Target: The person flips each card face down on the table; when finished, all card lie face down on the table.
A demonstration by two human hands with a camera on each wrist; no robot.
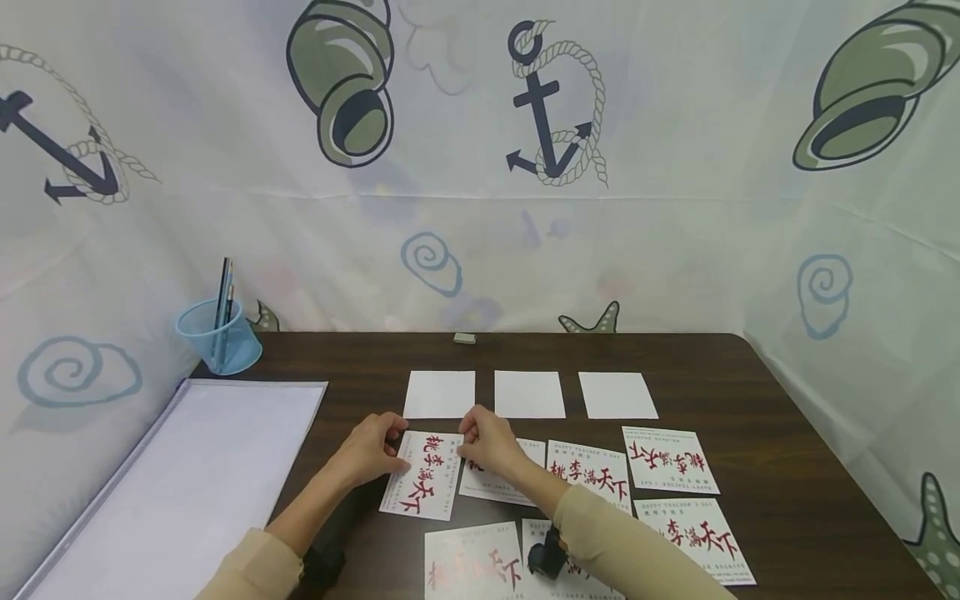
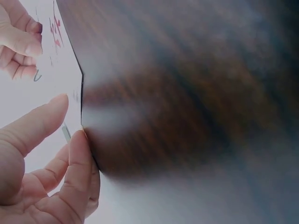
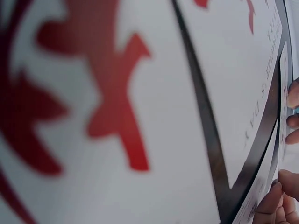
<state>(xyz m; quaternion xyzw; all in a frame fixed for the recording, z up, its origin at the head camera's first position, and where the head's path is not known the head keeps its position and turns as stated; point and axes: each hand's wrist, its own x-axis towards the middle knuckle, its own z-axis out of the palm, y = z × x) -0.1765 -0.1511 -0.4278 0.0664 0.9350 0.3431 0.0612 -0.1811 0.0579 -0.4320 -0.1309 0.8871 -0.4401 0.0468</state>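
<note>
The left hand (image 1: 371, 450) pinches one edge of a red-lettered card (image 1: 422, 477), the right hand (image 1: 491, 442) its opposite edge, fingers (image 2: 78, 158) narrow on it; the card sits between them over the desk (image 1: 757, 442), three blank white cards (image 1: 529, 394) just beyond, other lettered cards (image 1: 588, 468) to their right and nearer

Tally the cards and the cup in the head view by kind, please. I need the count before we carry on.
Red-lettered cards: 7, counting those partly covered by the right arm
Blank white cards: 3
Light blue cup: 1
Total: 11
</note>
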